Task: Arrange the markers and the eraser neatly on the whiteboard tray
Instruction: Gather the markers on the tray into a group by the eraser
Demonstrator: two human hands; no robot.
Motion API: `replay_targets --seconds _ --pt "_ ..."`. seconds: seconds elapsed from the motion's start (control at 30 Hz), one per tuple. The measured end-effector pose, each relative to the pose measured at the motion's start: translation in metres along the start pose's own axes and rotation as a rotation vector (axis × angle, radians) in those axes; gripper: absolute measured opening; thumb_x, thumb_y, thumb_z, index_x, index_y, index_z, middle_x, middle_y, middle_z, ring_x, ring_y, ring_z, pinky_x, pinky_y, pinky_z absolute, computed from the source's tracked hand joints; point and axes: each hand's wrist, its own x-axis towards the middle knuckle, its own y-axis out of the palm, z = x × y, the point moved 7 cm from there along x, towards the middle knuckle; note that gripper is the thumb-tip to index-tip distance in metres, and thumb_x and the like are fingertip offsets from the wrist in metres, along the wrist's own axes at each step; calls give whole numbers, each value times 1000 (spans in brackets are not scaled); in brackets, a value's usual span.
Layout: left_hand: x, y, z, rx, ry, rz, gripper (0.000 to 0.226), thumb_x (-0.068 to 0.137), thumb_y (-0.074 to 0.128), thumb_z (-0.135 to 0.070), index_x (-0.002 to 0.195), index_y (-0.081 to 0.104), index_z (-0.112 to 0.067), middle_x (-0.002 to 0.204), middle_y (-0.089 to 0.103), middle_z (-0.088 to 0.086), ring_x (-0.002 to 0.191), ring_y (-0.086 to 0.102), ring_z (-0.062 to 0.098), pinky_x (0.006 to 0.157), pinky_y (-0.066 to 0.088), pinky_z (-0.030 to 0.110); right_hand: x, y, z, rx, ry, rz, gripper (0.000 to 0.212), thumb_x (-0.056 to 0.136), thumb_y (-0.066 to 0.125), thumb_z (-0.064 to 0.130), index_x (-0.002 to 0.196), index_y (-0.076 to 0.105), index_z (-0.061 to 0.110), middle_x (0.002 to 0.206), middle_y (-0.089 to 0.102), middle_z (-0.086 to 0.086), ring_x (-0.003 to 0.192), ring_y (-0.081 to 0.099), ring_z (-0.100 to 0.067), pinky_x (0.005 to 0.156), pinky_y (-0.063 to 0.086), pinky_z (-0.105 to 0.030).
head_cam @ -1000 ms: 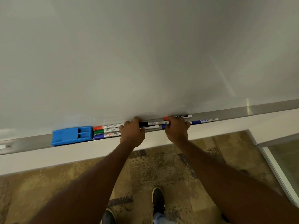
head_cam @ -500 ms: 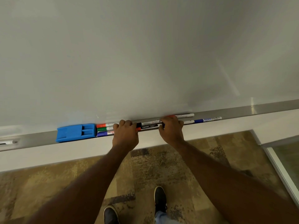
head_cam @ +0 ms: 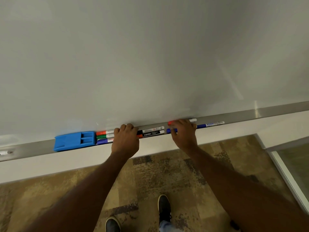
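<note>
So the blue eraser (head_cam: 74, 140) is the easy landmark here: chunky moulded plastic block with two rectangular slots on top, sitting flat on the brushed metal whiteboard tray (head_cam: 250, 114). Everything else runs off to its right along that tray.

Right up against the eraser's right end there's a little stack of three markers side by side: red marker (head_cam: 104, 132) nearest the board, green marker (head_cam: 105, 136) in the middle, purple marker (head_cam: 104, 141) at the front edge. The left hand (head_cam: 125, 139) is draped over their far ends, fingers curled down onto the tray, so those ends are hidden and I honestly can't tell if it's gripping anything or just pressing down.

Further right of the eraser, poking out past that hand, are two black-labelled markers (head_cam: 151, 132) lying parallel, one reading "camlin". Then a small gap, then the right hand (head_cam: 183, 133), fingers bent over an orange-capped marker (head_cam: 170, 122) by the board and a blue marker (head_cam: 209, 125) in front of it. Looks like fingertips resting on them, not a clear pinch.

Way off on the eraser's other side, a white marker tip (head_cam: 3, 152) peeks in at the frame edge. Behind it all is the glossy whiteboard (head_cam: 150, 56); below, mottled brown carpet (head_cam: 158, 173) and dark shoes (head_cam: 164, 208).
</note>
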Motion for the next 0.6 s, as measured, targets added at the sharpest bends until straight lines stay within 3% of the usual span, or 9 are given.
replay_targets --seconds 0.23,0.4,0.5,0.6 --pt "12 0 -28 -154 69 -15 31 89 54 -30 118 63 -20 114 64 4 104 56 25 89 43 42 8 -36 -57 -35 109 -48 9 85 65 16 93 69 15 90 72 -4 91 60 -26 86 37 -41" --pt "29 -1 -70 -246 108 -8 31 89 54 -30 117 64 -22 113 66 1 104 55 22 89 42 39 11 -51 -88 40 247 -90 13 87 64 13 97 72 12 92 74 -6 92 62 -27 89 40 -41" --pt "39 2 -92 -258 137 22 32 91 54 -31 120 63 -21 117 65 2 108 55 23 92 42 40 10 -56 -101 17 234 -54 11 86 63 9 92 72 10 91 74 -9 90 64 -29 88 45 -41" --pt "45 5 -109 -244 163 30 34 91 52 -31 121 63 -20 115 65 3 106 55 24 92 41 40 11 -56 -117 -39 201 38 16 86 62 7 99 72 7 98 73 -13 91 64 -29 84 51 -38"
